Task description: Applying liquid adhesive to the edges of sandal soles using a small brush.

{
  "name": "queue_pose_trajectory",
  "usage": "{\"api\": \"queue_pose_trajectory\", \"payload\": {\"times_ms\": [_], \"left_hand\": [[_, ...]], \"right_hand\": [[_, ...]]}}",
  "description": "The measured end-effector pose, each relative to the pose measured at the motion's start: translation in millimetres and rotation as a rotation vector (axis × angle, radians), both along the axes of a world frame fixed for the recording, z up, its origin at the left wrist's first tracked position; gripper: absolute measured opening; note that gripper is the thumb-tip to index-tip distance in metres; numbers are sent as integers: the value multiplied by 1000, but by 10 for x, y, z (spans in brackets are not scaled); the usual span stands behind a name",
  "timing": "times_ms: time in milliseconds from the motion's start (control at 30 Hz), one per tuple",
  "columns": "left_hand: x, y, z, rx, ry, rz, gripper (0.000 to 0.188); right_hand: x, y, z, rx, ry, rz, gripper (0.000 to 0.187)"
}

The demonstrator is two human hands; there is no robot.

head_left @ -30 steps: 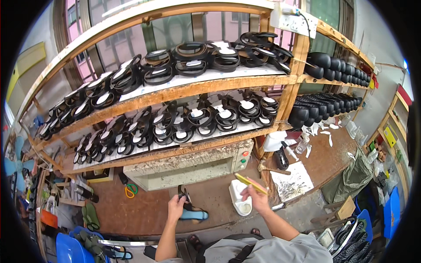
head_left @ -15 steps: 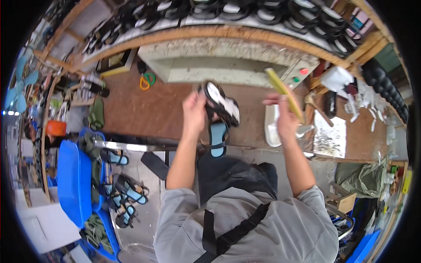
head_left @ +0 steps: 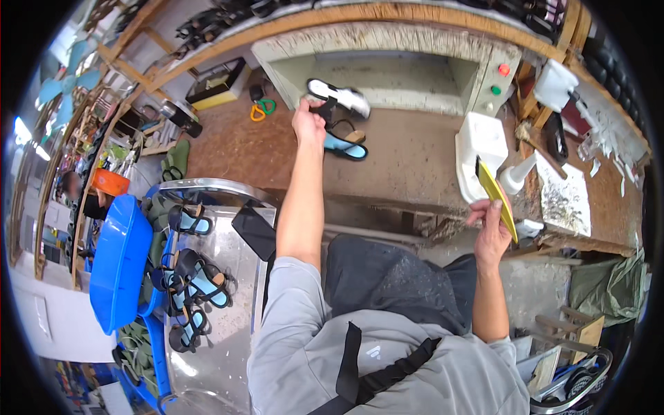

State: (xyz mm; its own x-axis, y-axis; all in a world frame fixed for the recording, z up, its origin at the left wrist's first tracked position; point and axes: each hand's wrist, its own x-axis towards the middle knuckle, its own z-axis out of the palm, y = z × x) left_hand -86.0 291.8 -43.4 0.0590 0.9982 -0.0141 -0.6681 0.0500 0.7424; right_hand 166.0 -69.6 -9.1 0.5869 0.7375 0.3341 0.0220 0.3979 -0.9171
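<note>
My left hand [head_left: 309,123] is closed on the strap end of a dark sandal [head_left: 353,102] whose white sole faces up. It is held at the mouth of a pale box-shaped cabinet [head_left: 277,86]. Just below it, a second sandal [head_left: 344,147] with a light blue insole lies on the brown workbench [head_left: 408,155]. My right hand [head_left: 491,235] grips a long, flat yellow brush [head_left: 496,197] with a dark tip. That tip is over the white container [head_left: 482,135] at the bench's front edge. A white nozzle bottle [head_left: 517,173] stands beside the container.
On my left, a metal tray table [head_left: 228,332] carries several blue-insoled sandals [head_left: 200,283] and a black phone-like slab [head_left: 254,232]. Blue tubs [head_left: 117,270] stand beyond it. Scissors [head_left: 263,109] lie at the back left of the bench. A wooden-handled hammer [head_left: 539,149] rests at right.
My left hand has carried the white-soled sandal forward to the cabinet mouth. My right hand has brought the brush from in front of the cabinet to the white container. The view has shifted.
</note>
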Motion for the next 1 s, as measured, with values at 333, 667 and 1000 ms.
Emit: {"api": "queue_pose_trajectory", "payload": {"times_ms": [333, 667, 1000], "left_hand": [[47, -683, 511, 460, 211, 68, 21], [116, -1167, 105, 213, 163, -338, 24], [-268, -1675, -243, 706, 1088, 399, 46]], "right_hand": [[-43, -141, 243, 108, -84, -7, 37], [-1018, 1689, 479, 434, -562, 87, 34], [-1183, 2229, 321, 298, -392, 147, 38]]}}
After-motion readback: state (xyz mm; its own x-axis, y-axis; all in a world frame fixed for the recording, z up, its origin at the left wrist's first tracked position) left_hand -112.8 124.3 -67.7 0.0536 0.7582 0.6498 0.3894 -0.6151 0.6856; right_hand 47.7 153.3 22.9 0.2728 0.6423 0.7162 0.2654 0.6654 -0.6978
